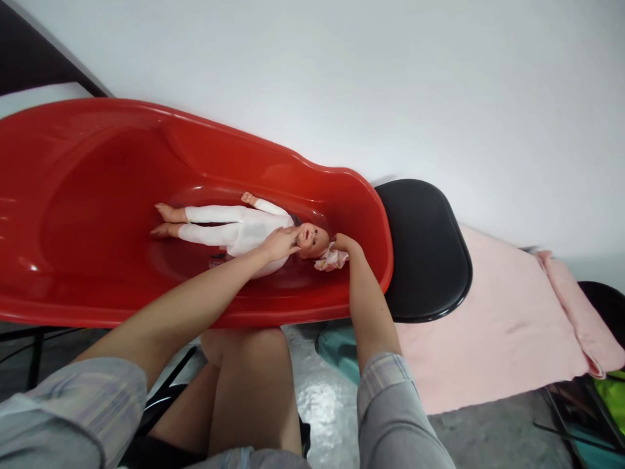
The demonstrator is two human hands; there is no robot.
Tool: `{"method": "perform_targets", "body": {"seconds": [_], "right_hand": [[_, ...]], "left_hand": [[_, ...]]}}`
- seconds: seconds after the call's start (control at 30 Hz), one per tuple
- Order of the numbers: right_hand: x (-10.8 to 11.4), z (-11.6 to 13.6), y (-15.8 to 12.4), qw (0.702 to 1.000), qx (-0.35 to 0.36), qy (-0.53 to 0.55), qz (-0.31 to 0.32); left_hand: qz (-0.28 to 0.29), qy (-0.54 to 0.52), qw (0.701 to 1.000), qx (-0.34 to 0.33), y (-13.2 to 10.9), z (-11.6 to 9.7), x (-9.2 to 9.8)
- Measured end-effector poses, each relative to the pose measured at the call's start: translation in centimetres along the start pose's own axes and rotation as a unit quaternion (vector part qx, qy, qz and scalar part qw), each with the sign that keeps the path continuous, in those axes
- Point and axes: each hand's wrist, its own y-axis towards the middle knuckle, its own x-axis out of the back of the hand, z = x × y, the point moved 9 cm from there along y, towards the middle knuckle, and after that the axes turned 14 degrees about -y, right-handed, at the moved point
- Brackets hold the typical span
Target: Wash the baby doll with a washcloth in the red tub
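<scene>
The doll [252, 229] lies on its back in the red tub [107, 221], feet toward the person's left and head toward the right. The left hand [282, 245] rests open across its upper chest and neck, thumb apart, touching it. The right hand [342, 243] is just beyond the top of the head, at a patterned cloth [331, 260]; its fingers are mostly hidden, so I cannot tell whether they close on it. A black seat [424, 251] stands beside the tub's right end, with pink fabric [488, 332] farther right.
</scene>
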Motion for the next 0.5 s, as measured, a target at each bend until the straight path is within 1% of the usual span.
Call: {"method": "perform_targets", "body": {"seconds": [0.07, 0.13, 0.2, 0.33, 0.43, 0.5], "right_hand": [[1.1, -0.1, 0.3, 1.000, 0.007, 0.010, -0.024], [2.1, 0.1, 0.4, 0.998, 0.032, 0.001, -0.059], [2.8, 0.6, 0.4, 0.995, 0.060, -0.012, -0.080], [2.8, 1.0, 0.5, 0.994, 0.085, 0.003, -0.071], [2.3, 0.8, 1.0, 0.996, 0.073, 0.008, -0.052], [1.8, 0.5, 1.3, 0.998, 0.061, 0.014, -0.029]], "left_hand": [[0.003, 0.012, 1.000, 0.005, 0.1, 0.0, -0.1], [0.008, 0.020, 1.000, 0.007, 0.2, 0.0, -0.2], [0.011, 0.022, 1.000, 0.006, 0.3, 0.0, -0.2], [0.011, 0.008, 1.000, 0.004, 0.2, -0.2, -0.2], [0.010, 0.001, 1.000, 0.002, 0.1, -0.5, -0.1], [0.008, 0.002, 1.000, 0.004, 0.1, -0.5, -0.1]]}}
